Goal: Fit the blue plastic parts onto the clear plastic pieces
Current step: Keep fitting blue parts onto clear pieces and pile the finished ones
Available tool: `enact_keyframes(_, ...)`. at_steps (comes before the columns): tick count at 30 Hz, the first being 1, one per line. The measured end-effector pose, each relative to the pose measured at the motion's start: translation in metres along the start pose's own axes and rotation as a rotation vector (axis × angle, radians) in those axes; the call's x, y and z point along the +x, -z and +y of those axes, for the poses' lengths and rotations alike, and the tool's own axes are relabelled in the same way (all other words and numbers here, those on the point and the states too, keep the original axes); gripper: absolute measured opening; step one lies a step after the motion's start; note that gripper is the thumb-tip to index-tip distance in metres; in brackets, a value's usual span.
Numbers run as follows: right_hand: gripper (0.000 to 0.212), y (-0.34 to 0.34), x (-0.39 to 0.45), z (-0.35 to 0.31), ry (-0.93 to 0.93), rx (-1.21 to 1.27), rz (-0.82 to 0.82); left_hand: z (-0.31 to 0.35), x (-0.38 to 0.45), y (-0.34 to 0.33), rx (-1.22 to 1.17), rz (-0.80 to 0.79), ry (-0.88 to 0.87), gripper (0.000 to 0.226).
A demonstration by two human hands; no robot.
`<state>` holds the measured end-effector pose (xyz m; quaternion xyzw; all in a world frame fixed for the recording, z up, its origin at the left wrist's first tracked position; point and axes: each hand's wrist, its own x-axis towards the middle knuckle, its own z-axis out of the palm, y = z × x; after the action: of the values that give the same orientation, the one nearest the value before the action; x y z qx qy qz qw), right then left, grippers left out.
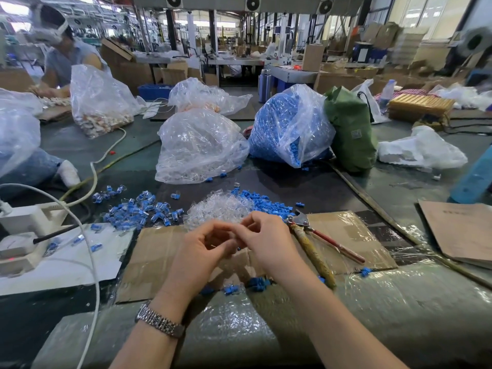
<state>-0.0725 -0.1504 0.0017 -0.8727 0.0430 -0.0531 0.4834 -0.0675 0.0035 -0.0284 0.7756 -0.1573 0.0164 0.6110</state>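
Both hands (pixel 234 243) meet beside glassy clear plastic pieces (pixel 215 209).

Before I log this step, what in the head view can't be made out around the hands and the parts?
- What the left hand and right hand pinch: the fingers cover it, and it is blurred.
- Whether any blue part is seated: hidden likewise.
- Clear pieces pile: single pieces too small and glassy to count.
- Pliers: the right wrist hides part of one handle.
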Motion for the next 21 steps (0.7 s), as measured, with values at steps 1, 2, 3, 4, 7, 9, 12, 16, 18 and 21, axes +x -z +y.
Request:
enact_keyframes(1,0.012,0.0,0.0,0.001,0.0,0.028,-0.004,-0.002,0.0,0.001,-0.012,0.014,0.024,0.023)
enact_keyframes(2,0.012,0.001,0.0,0.002,0.005,0.046,-0.002,-0.004,0.001,0.002,-0.019,0.023,0.052,0.021)
enact_keyframes(3,0.011,0.003,0.0,0.005,0.021,0.021,0.01,-0.005,0.001,0.003,-0.03,0.033,0.081,0.02)
enact_keyframes(4,0.009,0.005,0.001,0.008,0.046,-0.049,0.025,-0.006,0.002,0.004,-0.052,0.046,0.109,0.02)
enact_keyframes(7,0.005,0.006,0.004,0.017,0.14,-0.379,-0.038,-0.008,0.005,0.007,-0.192,0.072,0.168,0.024)
enact_keyframes(9,0.012,0.0,0.007,0.025,0.182,-0.519,-0.086,-0.009,0.006,0.009,-0.269,0.063,0.175,0.025)
enact_keyframes(12,0.013,-0.007,0.009,0.03,0.216,-0.562,-0.094,-0.01,0.006,0.01,-0.392,0.062,0.219,0.029)
enact_keyframes(16,0.008,0.002,0.008,0.031,0.22,-0.459,-0.043,-0.011,0.007,0.012,-0.639,0.012,0.287,0.023)
enact_keyframes(18,0.004,0.013,0.007,0.026,0.228,-0.274,-0.009,-0.01,0.007,0.012,-0.682,-0.036,0.287,0.019)
enact_keyframes(21,0.009,0.03,0.005,0.013,0.26,0.03,-0.023,-0.009,0.007,0.01,-0.739,-0.069,0.27,0.024)
